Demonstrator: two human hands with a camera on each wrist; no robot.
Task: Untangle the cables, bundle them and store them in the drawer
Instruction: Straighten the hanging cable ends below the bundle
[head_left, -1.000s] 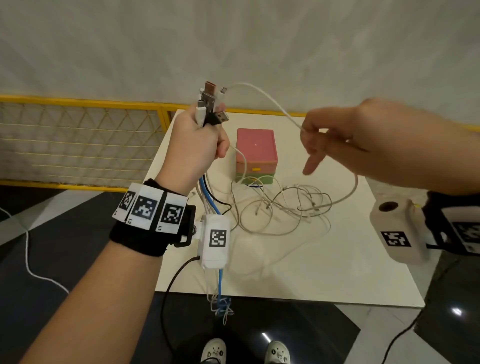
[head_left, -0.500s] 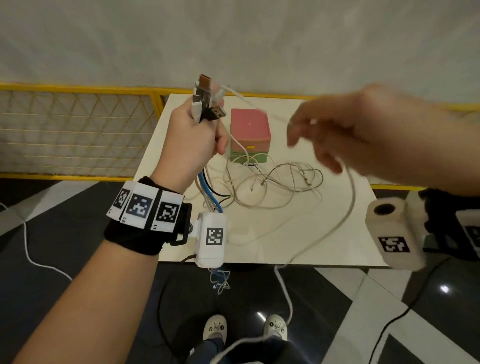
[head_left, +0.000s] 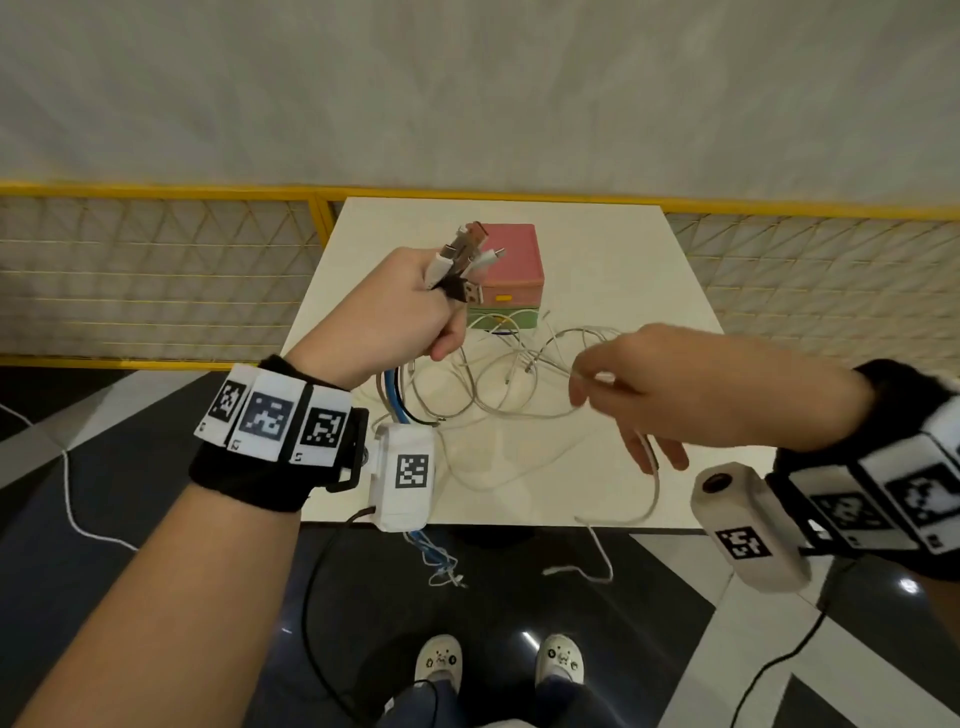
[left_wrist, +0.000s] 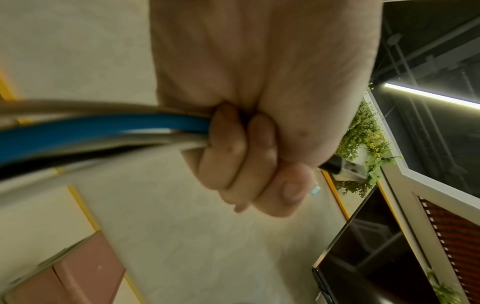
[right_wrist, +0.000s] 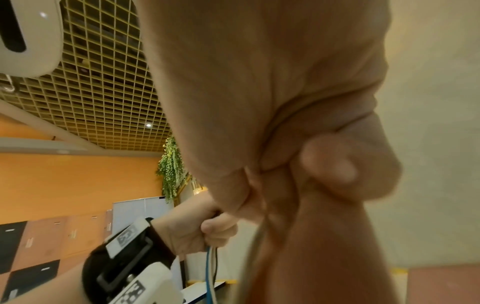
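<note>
Above the white square table (head_left: 597, 499), left hand (head_left: 387, 306) fisted round a bundle of cable plugs (head_left: 462, 260) before the pink-and-green drawer box (head_left: 511, 278), right hand (head_left: 670, 389) pinching a thin white cable (head_left: 652, 499) between thumb and fingertips.

A white table (head_left: 597, 270) stands against a yellow mesh fence (head_left: 156, 280); the dark floor (head_left: 130, 426) looks glossy.

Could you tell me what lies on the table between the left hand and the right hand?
In the head view, a loose tangle of pale cables lies on the table between the left hand and the right hand.
</note>
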